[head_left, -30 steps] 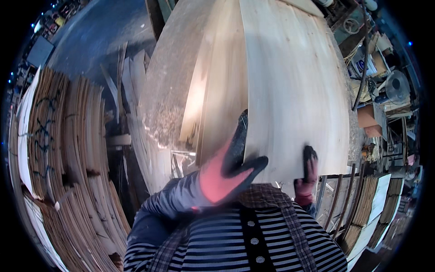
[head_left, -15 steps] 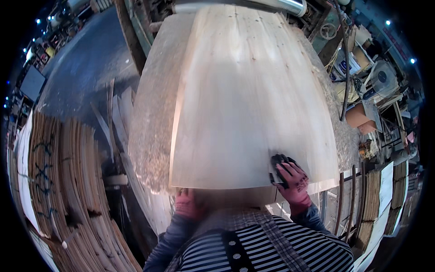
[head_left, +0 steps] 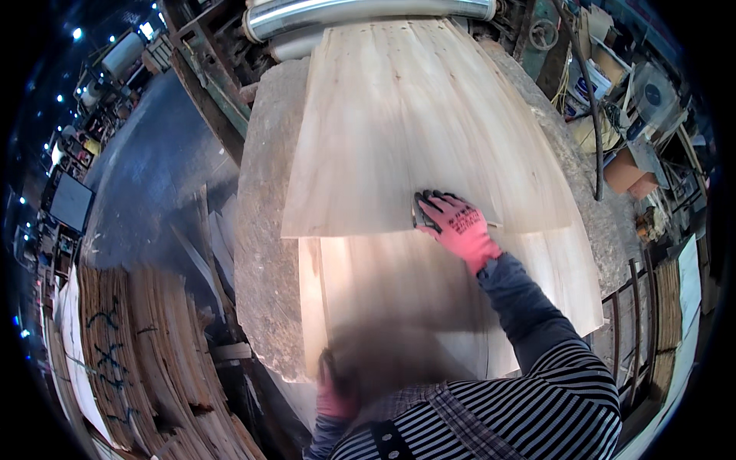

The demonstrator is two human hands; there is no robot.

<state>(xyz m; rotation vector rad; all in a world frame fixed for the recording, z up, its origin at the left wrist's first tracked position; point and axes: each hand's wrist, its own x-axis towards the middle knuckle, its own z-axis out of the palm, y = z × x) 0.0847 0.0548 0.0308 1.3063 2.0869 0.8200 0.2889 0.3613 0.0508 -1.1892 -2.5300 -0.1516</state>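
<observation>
A pale wood veneer sheet [head_left: 376, 138] lies lengthwise on the worn table, its far end by the metal roller. My right hand [head_left: 460, 226], in a pink glove with black fingertips, rests on the sheet just above its near edge, fingers stretched out and flat. Below that edge shows another veneer sheet [head_left: 391, 284], partly covered by the upper one. My left hand [head_left: 335, 395], also gloved in pink, is low at the near left edge of the lower sheet. Blur hides its fingers, so its grip is unclear.
A shiny roller [head_left: 368, 17] spans the table's far end. Tall veneer stacks [head_left: 146, 360] stand at the left, with another stack [head_left: 669, 307] at the right. A dark upright bar [head_left: 594, 115], a fan [head_left: 652, 96] and a cardboard box [head_left: 630, 172] are on the right.
The upper sheet has shifted away toward the roller, uncovering more of the lower sheet. My right hand has moved forward with it; my left hand has come back nearer my body.
</observation>
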